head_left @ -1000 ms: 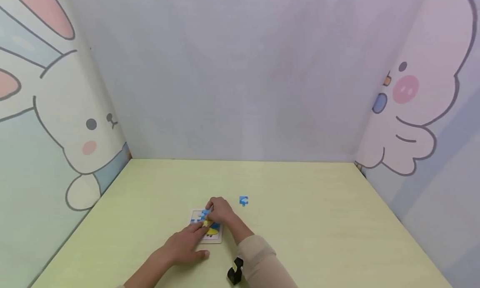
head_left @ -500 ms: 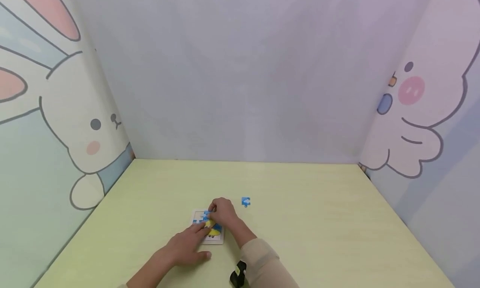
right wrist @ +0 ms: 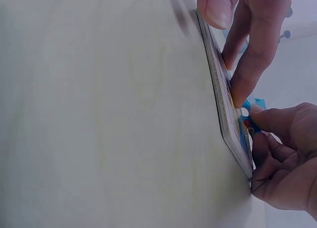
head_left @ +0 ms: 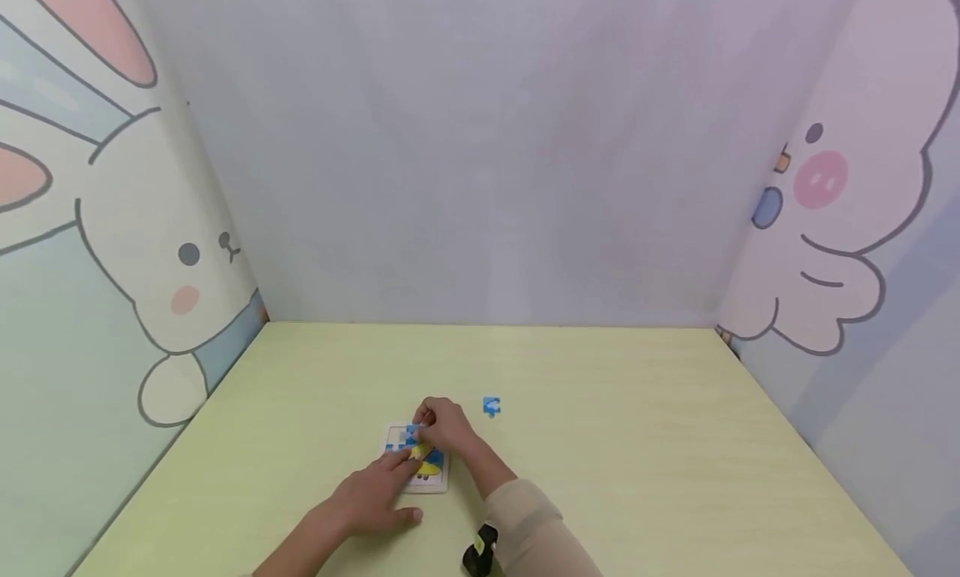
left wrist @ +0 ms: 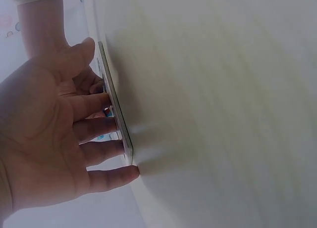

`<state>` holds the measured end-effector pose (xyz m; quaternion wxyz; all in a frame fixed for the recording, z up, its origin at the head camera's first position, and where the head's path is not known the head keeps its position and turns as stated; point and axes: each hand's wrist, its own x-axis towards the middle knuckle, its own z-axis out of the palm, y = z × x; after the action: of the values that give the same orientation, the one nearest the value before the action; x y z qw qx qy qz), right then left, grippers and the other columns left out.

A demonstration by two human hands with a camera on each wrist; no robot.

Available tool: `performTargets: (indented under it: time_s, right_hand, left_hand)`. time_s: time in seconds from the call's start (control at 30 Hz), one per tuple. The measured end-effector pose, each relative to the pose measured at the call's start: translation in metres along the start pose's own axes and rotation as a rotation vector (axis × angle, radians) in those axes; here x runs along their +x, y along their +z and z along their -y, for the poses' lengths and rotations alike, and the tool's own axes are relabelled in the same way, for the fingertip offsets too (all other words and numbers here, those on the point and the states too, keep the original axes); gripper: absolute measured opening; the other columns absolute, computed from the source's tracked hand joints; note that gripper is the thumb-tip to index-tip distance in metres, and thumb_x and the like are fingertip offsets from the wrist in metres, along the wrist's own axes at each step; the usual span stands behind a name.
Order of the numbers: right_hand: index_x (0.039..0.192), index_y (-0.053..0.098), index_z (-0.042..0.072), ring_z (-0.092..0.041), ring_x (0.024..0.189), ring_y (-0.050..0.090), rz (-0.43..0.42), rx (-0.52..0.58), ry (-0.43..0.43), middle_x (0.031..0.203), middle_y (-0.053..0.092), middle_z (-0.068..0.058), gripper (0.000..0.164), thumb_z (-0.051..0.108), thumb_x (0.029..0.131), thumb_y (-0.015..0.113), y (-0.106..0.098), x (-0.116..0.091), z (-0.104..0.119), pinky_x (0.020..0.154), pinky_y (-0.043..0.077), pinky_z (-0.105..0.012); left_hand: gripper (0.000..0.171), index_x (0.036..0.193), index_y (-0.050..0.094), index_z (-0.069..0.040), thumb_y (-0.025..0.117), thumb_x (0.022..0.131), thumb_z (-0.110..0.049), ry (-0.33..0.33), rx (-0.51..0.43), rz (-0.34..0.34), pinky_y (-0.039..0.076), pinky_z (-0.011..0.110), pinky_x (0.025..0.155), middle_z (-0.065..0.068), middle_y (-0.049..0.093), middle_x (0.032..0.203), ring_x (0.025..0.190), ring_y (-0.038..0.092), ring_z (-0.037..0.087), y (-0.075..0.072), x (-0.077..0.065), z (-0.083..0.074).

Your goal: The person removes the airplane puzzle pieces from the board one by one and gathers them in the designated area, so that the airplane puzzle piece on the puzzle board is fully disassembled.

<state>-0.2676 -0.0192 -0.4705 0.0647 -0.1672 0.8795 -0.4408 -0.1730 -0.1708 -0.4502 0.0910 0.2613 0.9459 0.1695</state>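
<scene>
A small framed jigsaw puzzle (head_left: 441,486) with a yellow and blue picture lies on the table. My left hand (head_left: 371,495) rests its straight fingertips on the puzzle's near left part, thumb held off to the side. In the left wrist view, the fingers (left wrist: 101,151) reach the edge of the thin board (left wrist: 113,99). My right hand (head_left: 447,427) is at the puzzle's upper right, pinching a blue puzzle piece (right wrist: 260,103) between thumb and fingers, tilted up from the board. Its far side is hidden by the fingers. Part of the tray at upper left shows bare.
One loose blue and white puzzle piece (head_left: 491,406) lies on the table right of and beyond the puzzle. A black device (head_left: 480,552) sits at the right sleeve (head_left: 521,510). Walls with cartoon animals enclose the table (head_left: 637,444) at the back and sides.
Both hands keep nearly the same place on the puzzle, with the right still pinching the puzzle piece. The head view has shifted slightly.
</scene>
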Motion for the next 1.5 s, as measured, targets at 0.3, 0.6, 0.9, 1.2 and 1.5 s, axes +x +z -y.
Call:
performTargets:
  time_s: [0.3, 0.6, 0.9, 1.2, 1.5]
  right_hand:
    - [0.084, 0.064, 0.009, -0.012, 0.063, 0.050, -0.012, 0.121, 0.010, 0.073, 0.054, 0.002, 0.009, 0.004, 0.079, 0.070, -0.004, 0.005, -0.003, 0.051, 0.043, -0.024]
    - [0.087, 0.064, 0.010, -0.012, 0.065, 0.049, 0.009, 0.122, -0.036, 0.074, 0.054, 0.003, 0.009, 0.007, 0.081, 0.070, -0.014, -0.002, -0.008, 0.055, 0.042, -0.024]
    - [0.090, 0.064, 0.007, -0.010, 0.060, 0.044, -0.012, 0.108, -0.124, 0.070, 0.053, 0.002, 0.009, 0.010, 0.084, 0.069, -0.039, -0.017, -0.023, 0.051, 0.038, -0.023]
    - [0.086, 0.064, 0.006, -0.011, 0.056, 0.048, -0.048, 0.181, -0.094, 0.068, 0.059, 0.000, 0.009, 0.011, 0.083, 0.070, -0.063, -0.029, -0.043, 0.050, 0.038, -0.024]
    - [0.084, 0.063, 0.003, -0.013, 0.061, 0.049, -0.097, 0.276, -0.034, 0.071, 0.060, -0.003, 0.014, 0.013, 0.083, 0.072, -0.083, -0.037, -0.059, 0.052, 0.040, -0.025]
  left_hand:
    - [0.067, 0.130, 0.051, -0.003, 0.067, 0.081, -0.045, -0.008, 0.051, -0.014, 0.044, 0.057, 0.077, 0.017, 0.043, 0.137, 0.123, 0.041, 0.036, 0.000, 0.003, 0.001]
    - [0.059, 0.127, 0.054, -0.001, 0.064, 0.084, -0.042, -0.011, 0.062, 0.000, 0.042, 0.058, 0.080, 0.020, 0.044, 0.135, 0.123, 0.041, 0.039, -0.005, -0.002, -0.001]
    - [0.050, 0.122, 0.058, -0.003, 0.064, 0.086, -0.037, 0.042, 0.082, -0.050, 0.043, 0.055, 0.082, 0.022, 0.048, 0.130, 0.118, 0.046, 0.039, -0.009, 0.000, -0.007]
    - [0.055, 0.126, 0.055, -0.002, 0.065, 0.085, -0.038, 0.054, 0.070, -0.054, 0.041, 0.056, 0.086, 0.019, 0.046, 0.134, 0.120, 0.044, 0.040, -0.005, 0.015, -0.014]
    - [0.055, 0.124, 0.058, -0.004, 0.064, 0.084, -0.042, 0.062, 0.094, -0.031, 0.042, 0.052, 0.087, 0.015, 0.048, 0.133, 0.120, 0.045, 0.034, 0.001, 0.022, -0.017]
